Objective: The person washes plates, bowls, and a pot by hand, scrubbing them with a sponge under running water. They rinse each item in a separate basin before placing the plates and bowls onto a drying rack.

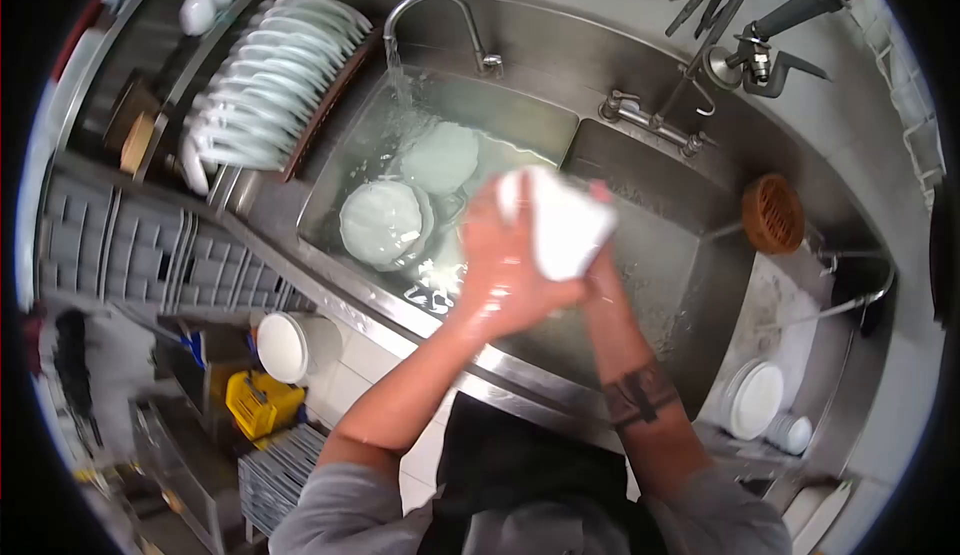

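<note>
A white dish, blurred by motion, is held up between both of my hands above the sink divider. My left hand is wet and grips its left side, with fingers over the near face. On the right side my right hand holds the dish from behind, its fingers mostly hidden. Below and to the left, white plates lie in the water of the left basin, and another white plate lies under the running faucet.
A rack of upright white plates stands at the upper left. The right basin has wet walls. White bowls and a brown round basket sit at the right. On the floor are a white bucket and a yellow item.
</note>
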`<state>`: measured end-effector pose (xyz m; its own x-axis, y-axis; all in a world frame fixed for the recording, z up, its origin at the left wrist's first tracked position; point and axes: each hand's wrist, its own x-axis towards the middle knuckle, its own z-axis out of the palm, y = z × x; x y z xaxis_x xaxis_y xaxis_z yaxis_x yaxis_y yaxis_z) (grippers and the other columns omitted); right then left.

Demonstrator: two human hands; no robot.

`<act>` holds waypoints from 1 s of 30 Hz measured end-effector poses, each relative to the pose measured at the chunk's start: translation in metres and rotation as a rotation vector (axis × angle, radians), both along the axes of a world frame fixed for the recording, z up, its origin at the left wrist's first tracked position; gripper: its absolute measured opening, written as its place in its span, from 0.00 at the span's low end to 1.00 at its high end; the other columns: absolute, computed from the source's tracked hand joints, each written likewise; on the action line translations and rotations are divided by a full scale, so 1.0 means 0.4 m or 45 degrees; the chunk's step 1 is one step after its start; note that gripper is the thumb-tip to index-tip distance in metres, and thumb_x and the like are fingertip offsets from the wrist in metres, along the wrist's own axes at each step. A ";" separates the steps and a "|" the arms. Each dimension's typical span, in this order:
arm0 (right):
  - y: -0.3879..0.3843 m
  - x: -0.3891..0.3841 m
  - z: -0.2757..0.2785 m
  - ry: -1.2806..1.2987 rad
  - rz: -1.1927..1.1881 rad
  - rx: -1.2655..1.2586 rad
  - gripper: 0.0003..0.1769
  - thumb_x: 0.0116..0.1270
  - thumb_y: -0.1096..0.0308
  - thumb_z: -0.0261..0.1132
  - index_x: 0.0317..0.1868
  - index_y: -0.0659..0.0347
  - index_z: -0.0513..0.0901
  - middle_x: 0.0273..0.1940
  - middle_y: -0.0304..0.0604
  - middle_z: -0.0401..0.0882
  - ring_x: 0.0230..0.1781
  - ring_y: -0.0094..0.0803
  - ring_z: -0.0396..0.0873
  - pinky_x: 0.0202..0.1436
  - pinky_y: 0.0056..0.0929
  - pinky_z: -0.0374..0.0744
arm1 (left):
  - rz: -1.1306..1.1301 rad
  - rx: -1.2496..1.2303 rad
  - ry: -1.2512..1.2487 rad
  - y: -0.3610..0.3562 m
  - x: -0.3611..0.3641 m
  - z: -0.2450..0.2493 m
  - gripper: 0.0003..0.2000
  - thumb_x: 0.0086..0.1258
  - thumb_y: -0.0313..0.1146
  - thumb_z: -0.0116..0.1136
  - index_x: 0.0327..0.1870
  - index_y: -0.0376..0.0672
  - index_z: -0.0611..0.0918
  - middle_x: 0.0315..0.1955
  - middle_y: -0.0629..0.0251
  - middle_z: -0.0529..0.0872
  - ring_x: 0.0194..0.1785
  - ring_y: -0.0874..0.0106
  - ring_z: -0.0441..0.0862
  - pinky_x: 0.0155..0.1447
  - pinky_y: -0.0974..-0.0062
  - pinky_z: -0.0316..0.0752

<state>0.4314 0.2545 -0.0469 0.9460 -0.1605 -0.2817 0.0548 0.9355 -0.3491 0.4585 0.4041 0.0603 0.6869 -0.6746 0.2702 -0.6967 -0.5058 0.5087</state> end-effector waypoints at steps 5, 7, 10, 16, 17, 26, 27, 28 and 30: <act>0.299 0.269 -0.188 0.686 0.104 -0.054 0.47 0.72 0.27 0.59 0.73 0.59 0.75 0.65 0.50 0.82 0.62 0.47 0.83 0.68 0.50 0.79 | 0.243 0.280 0.475 0.263 0.293 -0.169 0.60 0.53 0.50 0.73 0.84 0.31 0.52 0.77 0.24 0.56 0.80 0.31 0.55 0.83 0.49 0.58; 0.346 0.299 -0.203 0.913 0.113 -0.163 0.47 0.70 0.26 0.61 0.73 0.57 0.76 0.63 0.49 0.83 0.59 0.47 0.85 0.65 0.51 0.81 | 0.254 0.342 0.650 0.323 0.366 -0.251 0.59 0.56 0.48 0.72 0.85 0.31 0.51 0.79 0.26 0.54 0.83 0.34 0.52 0.84 0.52 0.55; 0.410 0.328 -0.398 0.749 0.093 0.032 0.45 0.69 0.26 0.61 0.68 0.57 0.80 0.58 0.49 0.86 0.52 0.48 0.87 0.58 0.49 0.84 | 0.150 0.377 0.810 0.394 0.473 -0.424 0.58 0.55 0.47 0.72 0.84 0.29 0.51 0.80 0.27 0.53 0.83 0.38 0.54 0.85 0.56 0.55; 0.461 0.310 -0.642 1.158 0.212 -1.006 0.38 0.81 0.33 0.46 0.77 0.49 0.72 0.59 0.62 0.85 0.58 0.56 0.84 0.63 0.53 0.82 | -0.139 1.009 1.350 0.439 0.720 -0.898 0.35 0.61 0.36 0.71 0.71 0.30 0.77 0.59 0.53 0.86 0.58 0.60 0.83 0.64 0.63 0.79; 0.457 0.301 -0.684 1.200 0.247 -1.223 0.37 0.82 0.34 0.43 0.77 0.50 0.71 0.58 0.65 0.84 0.59 0.60 0.84 0.63 0.53 0.82 | -0.214 1.290 1.176 0.442 0.740 -0.964 0.35 0.61 0.36 0.71 0.70 0.30 0.77 0.59 0.53 0.86 0.58 0.59 0.83 0.64 0.63 0.79; 0.504 0.272 -0.768 1.057 0.551 -2.091 0.24 0.76 0.48 0.59 0.55 0.58 0.88 0.53 0.53 0.88 0.51 0.50 0.87 0.58 0.52 0.82 | -0.285 1.746 0.348 0.446 0.579 -1.162 0.29 0.66 0.39 0.69 0.66 0.34 0.82 0.57 0.50 0.88 0.60 0.55 0.84 0.65 0.60 0.79; 0.495 0.283 -0.740 0.678 0.950 -2.400 0.21 0.77 0.54 0.58 0.49 0.57 0.92 0.50 0.51 0.90 0.48 0.46 0.88 0.56 0.48 0.83 | -0.278 1.739 0.326 0.447 0.564 -1.168 0.28 0.66 0.40 0.69 0.66 0.35 0.82 0.56 0.49 0.88 0.60 0.54 0.84 0.65 0.59 0.79; 0.486 0.268 -0.702 0.684 0.611 -2.336 0.20 0.76 0.55 0.59 0.50 0.59 0.91 0.48 0.51 0.90 0.46 0.45 0.88 0.52 0.48 0.83 | -0.281 1.727 0.308 0.442 0.553 -1.159 0.27 0.67 0.40 0.68 0.65 0.35 0.83 0.56 0.49 0.88 0.60 0.54 0.84 0.65 0.59 0.79; 0.400 0.176 -0.543 0.613 0.212 -1.947 0.21 0.77 0.53 0.62 0.56 0.61 0.87 0.49 0.48 0.89 0.47 0.40 0.88 0.53 0.45 0.84 | -0.289 1.708 0.281 0.430 0.541 -1.169 0.26 0.68 0.41 0.68 0.64 0.36 0.84 0.56 0.48 0.89 0.60 0.53 0.85 0.65 0.58 0.79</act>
<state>0.5019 0.4146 -0.2641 0.8561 -0.4662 -0.2233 -0.3920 -0.3039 -0.8683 0.6749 0.5761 -0.4071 0.4712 -0.4312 -0.7695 -0.7985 -0.5790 -0.1645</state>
